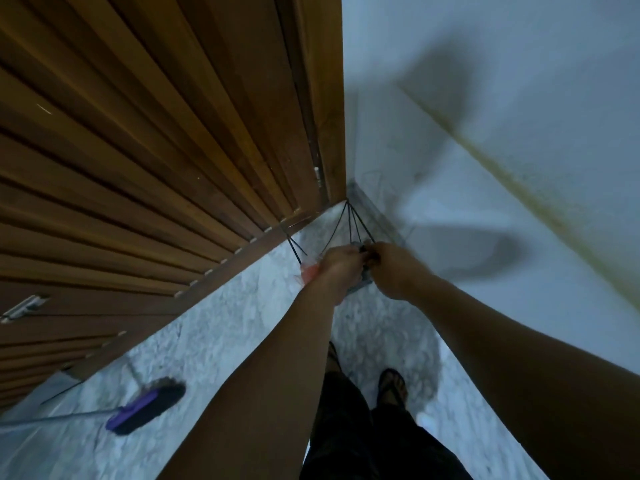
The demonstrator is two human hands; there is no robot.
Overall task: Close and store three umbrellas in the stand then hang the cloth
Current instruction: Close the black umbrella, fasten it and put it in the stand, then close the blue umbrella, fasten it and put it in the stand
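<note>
Both arms reach down into the corner between the wooden door and the white wall. My left hand (341, 268) and my right hand (388, 268) are closed side by side around a dark umbrella top (367, 255). Thin black rods of the umbrella stand (348, 221) run from under my hands down to the floor corner. A blurred pinkish-red piece (307, 273) shows at the left edge of my left hand, and a grey piece (362, 284) sits below both hands. What these two pieces belong to is hidden by the hands. No cloth is visible.
A slatted wooden door (156, 150) fills the left side and a white wall (502, 168) the right. A purple-and-black broom (145, 408) lies on the speckled marble floor (225, 323) at lower left. My sandalled foot (391, 386) stands just behind the hands.
</note>
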